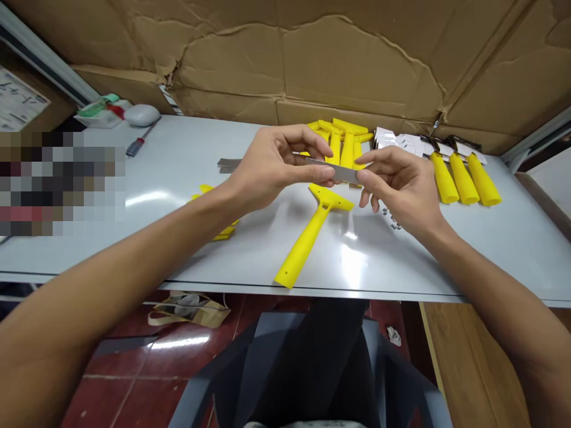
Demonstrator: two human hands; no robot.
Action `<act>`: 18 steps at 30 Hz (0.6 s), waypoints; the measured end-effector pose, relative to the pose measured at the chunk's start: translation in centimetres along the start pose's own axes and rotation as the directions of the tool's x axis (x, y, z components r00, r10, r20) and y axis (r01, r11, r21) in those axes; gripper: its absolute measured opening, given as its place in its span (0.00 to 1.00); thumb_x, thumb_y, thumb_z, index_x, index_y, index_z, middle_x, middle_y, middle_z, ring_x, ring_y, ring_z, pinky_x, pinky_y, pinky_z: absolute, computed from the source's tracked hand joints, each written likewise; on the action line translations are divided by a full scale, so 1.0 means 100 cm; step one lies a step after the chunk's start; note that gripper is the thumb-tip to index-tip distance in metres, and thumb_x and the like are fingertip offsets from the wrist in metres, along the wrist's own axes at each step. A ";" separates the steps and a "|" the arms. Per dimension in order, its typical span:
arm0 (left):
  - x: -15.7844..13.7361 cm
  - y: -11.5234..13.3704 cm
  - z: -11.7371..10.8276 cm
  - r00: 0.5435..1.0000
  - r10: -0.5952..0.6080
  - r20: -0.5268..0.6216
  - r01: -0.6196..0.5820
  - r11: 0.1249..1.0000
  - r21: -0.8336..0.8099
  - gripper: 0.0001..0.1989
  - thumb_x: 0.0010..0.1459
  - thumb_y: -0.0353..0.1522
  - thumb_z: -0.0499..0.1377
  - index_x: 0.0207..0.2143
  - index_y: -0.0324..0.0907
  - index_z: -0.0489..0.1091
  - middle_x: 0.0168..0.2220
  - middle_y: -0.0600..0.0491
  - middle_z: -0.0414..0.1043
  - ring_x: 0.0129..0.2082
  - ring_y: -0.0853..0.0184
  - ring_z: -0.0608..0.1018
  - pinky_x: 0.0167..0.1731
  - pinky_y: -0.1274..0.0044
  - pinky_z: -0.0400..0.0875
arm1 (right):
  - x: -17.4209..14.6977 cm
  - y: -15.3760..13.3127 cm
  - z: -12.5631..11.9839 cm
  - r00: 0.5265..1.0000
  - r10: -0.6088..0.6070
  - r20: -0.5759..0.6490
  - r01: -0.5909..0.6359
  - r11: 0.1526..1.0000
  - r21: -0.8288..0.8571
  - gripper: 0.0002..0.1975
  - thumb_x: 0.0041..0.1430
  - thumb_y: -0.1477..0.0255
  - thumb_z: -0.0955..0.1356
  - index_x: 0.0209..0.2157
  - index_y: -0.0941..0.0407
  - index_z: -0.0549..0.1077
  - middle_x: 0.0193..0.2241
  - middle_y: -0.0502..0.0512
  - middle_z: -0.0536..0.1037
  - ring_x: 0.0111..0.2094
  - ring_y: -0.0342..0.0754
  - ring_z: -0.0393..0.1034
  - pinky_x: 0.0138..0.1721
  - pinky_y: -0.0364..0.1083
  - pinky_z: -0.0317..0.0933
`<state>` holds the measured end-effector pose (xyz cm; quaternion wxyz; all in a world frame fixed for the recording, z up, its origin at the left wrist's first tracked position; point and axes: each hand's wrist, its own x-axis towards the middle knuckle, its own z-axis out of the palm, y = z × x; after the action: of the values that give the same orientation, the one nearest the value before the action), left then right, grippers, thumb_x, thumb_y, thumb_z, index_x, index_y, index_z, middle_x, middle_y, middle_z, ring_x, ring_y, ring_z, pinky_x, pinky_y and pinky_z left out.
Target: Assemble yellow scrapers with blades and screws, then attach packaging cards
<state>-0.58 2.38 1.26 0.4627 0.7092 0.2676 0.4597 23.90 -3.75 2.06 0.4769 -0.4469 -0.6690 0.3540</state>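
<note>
A thin grey metal scraper blade is stretched between my two hands above the table. My left hand pinches its left part between thumb and fingers. At the other end, the thumb and fingers of my right hand close on the blade's tip. Below lies a yellow scraper handle, its wide head away from me and its grip end at the table's front edge. Partly behind my left hand is a stack of grey blades. Small metal screws or nuts lie beside my right hand.
Yellow scraper parts are piled at the back, others under my left forearm. Several yellow-handled scrapers lie at the right near white pieces. A screwdriver and a white mouse-shaped object are at back left. Cardboard walls the rear.
</note>
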 end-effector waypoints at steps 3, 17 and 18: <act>-0.007 0.005 0.008 1.000 0.009 0.002 -0.009 0.999 0.036 0.27 0.52 0.53 0.81 0.40 0.44 0.79 0.39 0.53 0.80 0.38 0.61 0.89 0.40 0.66 0.91 | -0.002 -0.002 0.002 1.000 -0.024 0.013 0.024 0.999 0.029 0.12 0.65 0.60 0.79 0.41 0.53 0.82 0.31 0.52 0.82 0.24 0.42 0.73 0.22 0.46 0.65; -0.008 0.012 0.010 0.998 0.065 0.004 -0.064 0.989 -0.136 0.17 0.50 0.40 0.85 0.37 0.49 0.85 0.35 0.56 0.81 0.29 0.70 0.81 0.29 0.72 0.82 | -0.015 -0.004 0.001 0.980 -0.187 -0.070 0.186 0.982 -0.020 0.14 0.66 0.57 0.80 0.47 0.50 0.86 0.42 0.55 0.84 0.39 0.49 0.80 0.39 0.51 0.77; -0.008 0.012 0.010 0.998 0.063 0.001 -0.062 0.988 -0.142 0.17 0.50 0.40 0.85 0.37 0.49 0.85 0.35 0.56 0.81 0.29 0.70 0.81 0.29 0.73 0.81 | -0.015 -0.004 0.001 0.980 -0.192 -0.060 0.191 0.981 -0.021 0.14 0.66 0.57 0.80 0.48 0.49 0.86 0.43 0.55 0.84 0.40 0.49 0.80 0.40 0.51 0.77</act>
<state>-0.05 0.82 1.85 0.4983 0.6837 0.2105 0.4898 23.91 -5.30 1.93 0.5258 -0.3949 -0.6964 0.2875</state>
